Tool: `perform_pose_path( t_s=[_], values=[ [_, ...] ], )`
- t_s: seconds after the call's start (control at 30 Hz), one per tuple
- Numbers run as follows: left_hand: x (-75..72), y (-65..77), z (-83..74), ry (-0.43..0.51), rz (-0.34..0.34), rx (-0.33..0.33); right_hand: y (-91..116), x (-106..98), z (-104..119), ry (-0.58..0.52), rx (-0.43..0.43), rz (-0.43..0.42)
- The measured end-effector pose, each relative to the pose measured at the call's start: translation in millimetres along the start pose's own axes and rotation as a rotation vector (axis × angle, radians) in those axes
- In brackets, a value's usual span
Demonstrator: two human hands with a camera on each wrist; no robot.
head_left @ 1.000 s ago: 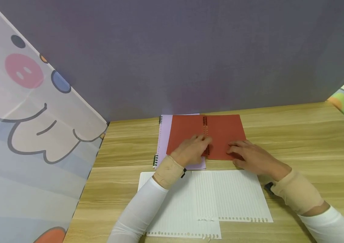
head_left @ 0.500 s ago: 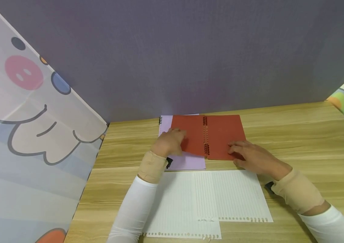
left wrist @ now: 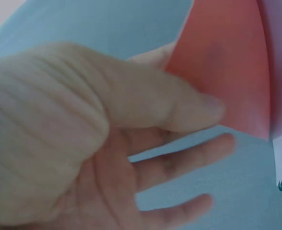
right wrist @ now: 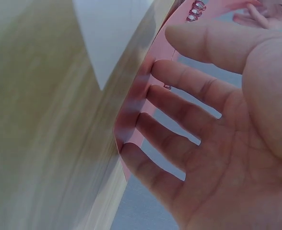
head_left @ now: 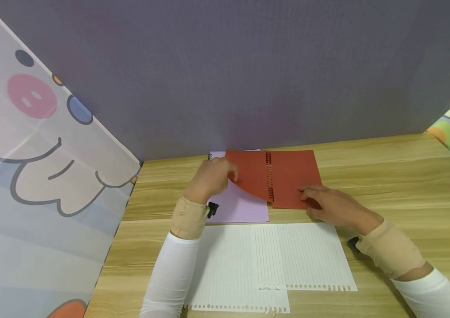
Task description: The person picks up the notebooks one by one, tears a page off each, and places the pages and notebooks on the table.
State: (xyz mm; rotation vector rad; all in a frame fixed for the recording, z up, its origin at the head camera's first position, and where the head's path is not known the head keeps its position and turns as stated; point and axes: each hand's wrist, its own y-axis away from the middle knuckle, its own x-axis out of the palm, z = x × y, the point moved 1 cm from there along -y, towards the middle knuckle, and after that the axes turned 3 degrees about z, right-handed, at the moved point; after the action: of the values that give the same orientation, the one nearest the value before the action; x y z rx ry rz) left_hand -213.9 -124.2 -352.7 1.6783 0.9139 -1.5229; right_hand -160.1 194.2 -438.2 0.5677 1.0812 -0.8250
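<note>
A red spiral notebook (head_left: 294,172) lies spread open, its dark coil (head_left: 269,174) running down the middle. My left hand (head_left: 210,179) pinches the near corner of its left cover (left wrist: 227,67) between thumb and index finger, and that corner is lifted and bent. The other fingers of this hand (left wrist: 146,139) stay spread in the left wrist view. On the right half, the fingertips of my right hand (head_left: 334,205) rest near the lower edge. Under the left cover lies a lilac spiral notebook (head_left: 242,207), partly hidden.
Two lined loose sheets, a left one (head_left: 228,265) and a right one (head_left: 316,256), overlap in front of the notebooks, with torn punched edges toward me. A grey panel (head_left: 272,79) stands behind the wooden table (head_left: 391,181). A cartoon-printed sheet (head_left: 50,168) hangs at left.
My left hand has moved left from the coil to the left cover's outer edge and raised its near corner, uncovering more lilac. My right hand has stayed nearly still.
</note>
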Motion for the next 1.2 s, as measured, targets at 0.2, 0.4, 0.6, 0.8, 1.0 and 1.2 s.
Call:
perform_pose_path(
  t_s=[0.2,0.4,0.6,0.8,1.0,1.2],
  values=[
    [-5.8,-1.9,-8.1,0.031,-0.192,0.178,-0.8,-0.3,-0.9,-0.008,-0.011,-0.004],
    [-8.9,-7.6,-25.3,0.080,-0.355,0.367,-1.6,2.8,-7.3,-0.012,-0.009,-0.011],
    [-2.1,-15.3,-43.1,0.112,-0.431,0.441,-3.1,4.0,-11.5,-0.036,-0.023,-0.011],
    [9.9,-20.9,-57.7,0.152,-0.407,0.438,-3.4,2.7,-11.9,-0.116,-0.010,-0.015],
    [22.2,-25.5,-69.5,0.271,-0.331,0.374,-4.2,1.4,-12.2,-0.190,0.032,-0.002],
    [39.6,-30.7,-76.3,0.257,-0.212,0.339,-4.2,-2.7,-15.3,-0.260,0.040,0.000]
  ],
)
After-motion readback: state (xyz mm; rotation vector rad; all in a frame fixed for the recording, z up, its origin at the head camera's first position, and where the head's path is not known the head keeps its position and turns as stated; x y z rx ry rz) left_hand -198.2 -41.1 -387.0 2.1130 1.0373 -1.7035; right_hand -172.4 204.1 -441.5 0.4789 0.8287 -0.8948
